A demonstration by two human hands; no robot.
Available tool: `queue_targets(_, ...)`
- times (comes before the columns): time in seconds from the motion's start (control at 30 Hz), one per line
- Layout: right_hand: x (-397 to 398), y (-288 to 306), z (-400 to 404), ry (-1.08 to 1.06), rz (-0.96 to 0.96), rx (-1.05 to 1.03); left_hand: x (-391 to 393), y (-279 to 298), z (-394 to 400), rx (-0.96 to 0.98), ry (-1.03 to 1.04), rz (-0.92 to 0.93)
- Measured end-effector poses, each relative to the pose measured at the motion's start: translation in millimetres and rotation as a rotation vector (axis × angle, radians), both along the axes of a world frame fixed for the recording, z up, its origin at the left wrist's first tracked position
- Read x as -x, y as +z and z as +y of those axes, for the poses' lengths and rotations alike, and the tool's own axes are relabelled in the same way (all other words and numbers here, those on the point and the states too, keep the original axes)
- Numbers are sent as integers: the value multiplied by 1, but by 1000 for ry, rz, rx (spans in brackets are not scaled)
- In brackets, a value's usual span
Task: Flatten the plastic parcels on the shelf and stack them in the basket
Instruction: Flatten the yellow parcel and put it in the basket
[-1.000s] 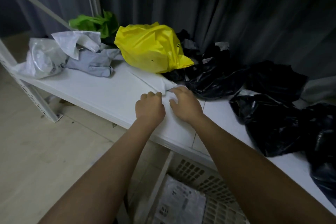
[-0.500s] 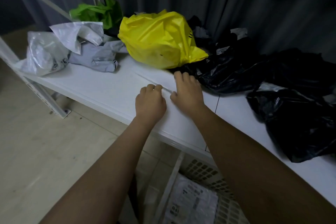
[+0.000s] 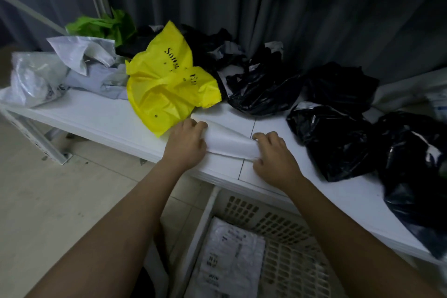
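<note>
White plastic parcel (image 3: 229, 139) lies at the front edge of the white shelf (image 3: 101, 121), gripped at both ends — the left hand (image 3: 186, 144) has its fingers curled round the left end, the right hand (image 3: 273, 155) pinches the right end. Nearest, under the shelf, the white basket (image 3: 285, 225) holds a flat labelled parcel (image 3: 229, 259). Beyond the hands a crumpled yellow bag (image 3: 167, 84) touches the white parcel; black bags (image 3: 338, 138) are heaped right, grey parcels (image 3: 79, 65) and a green bag (image 3: 101, 25) left — against a dark curtain (image 3: 290, 2).

One yellow bag (image 3: 167, 84), one green bag (image 3: 101, 26), one white parcel (image 3: 228, 143) on the shelf (image 3: 96, 118), one parcel (image 3: 232, 259) in one basket (image 3: 290, 232), two hands.
</note>
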State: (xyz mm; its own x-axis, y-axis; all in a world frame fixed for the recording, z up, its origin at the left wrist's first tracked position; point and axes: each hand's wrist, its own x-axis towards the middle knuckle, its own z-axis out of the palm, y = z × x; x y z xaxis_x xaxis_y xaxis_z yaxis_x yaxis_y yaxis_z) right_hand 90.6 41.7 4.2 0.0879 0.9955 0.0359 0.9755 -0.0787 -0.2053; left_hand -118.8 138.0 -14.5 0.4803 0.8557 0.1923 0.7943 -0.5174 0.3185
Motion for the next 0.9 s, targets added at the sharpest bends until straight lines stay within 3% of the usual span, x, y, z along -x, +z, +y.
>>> queue_targets(0.27, -37, 5, -40, -14, -71, 39, -38, 0, -21, 70, -170, 102)
queue_targets(0.43, -43, 8, -48, -26, -22, 12, -61, 0, -33, 74, -239, 171)
queue_targets(0.53, -24, 5, -34, -15, -48, -123, -70, -5, -35, 40, -200, 124)
queue_targets(0.7, -6, -8, -13, -181, -36, 64, -77, -14, -34, -74, -168, 49)
queue_targets(0.9, -4, -24, -14, -240, -56, 38, -88, -21, -41, 16, -113, 67)
